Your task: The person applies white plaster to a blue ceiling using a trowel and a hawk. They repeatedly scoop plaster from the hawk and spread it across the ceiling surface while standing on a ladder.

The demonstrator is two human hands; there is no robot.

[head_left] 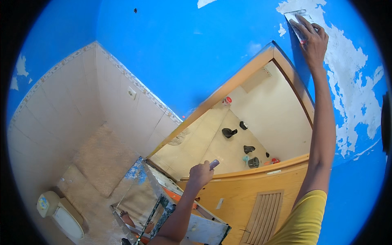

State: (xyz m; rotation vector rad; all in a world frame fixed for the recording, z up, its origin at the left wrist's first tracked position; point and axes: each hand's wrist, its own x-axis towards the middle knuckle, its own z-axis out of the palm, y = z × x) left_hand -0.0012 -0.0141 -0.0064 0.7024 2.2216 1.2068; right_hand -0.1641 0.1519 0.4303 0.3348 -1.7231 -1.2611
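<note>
High on the blue wall (pixel 163 53), my right hand (pixel 315 47) grips a wide flat scraper (pixel 295 18). Its blade lies against the wall beside a large patch of bare plaster (pixel 347 69) where the blue paint is gone. Most of the scraper's handle is hidden by my fingers. Lower down, in front of the doorway, my left hand (pixel 200 175) is closed around a tool with a purple-grey handle (pixel 214 164). Only that handle's end shows; the rest is hidden in and behind the hand.
Below me stands a paint-spattered stepladder (pixel 206 228), with bare feet (pixel 127 218) near it. A wooden door frame (pixel 241 77) and a yellow door with a louvred vent (pixel 263 216) are close by. Black bags (pixel 229 132) lie beyond the doorway. A toilet (pixel 67 218) is lower left.
</note>
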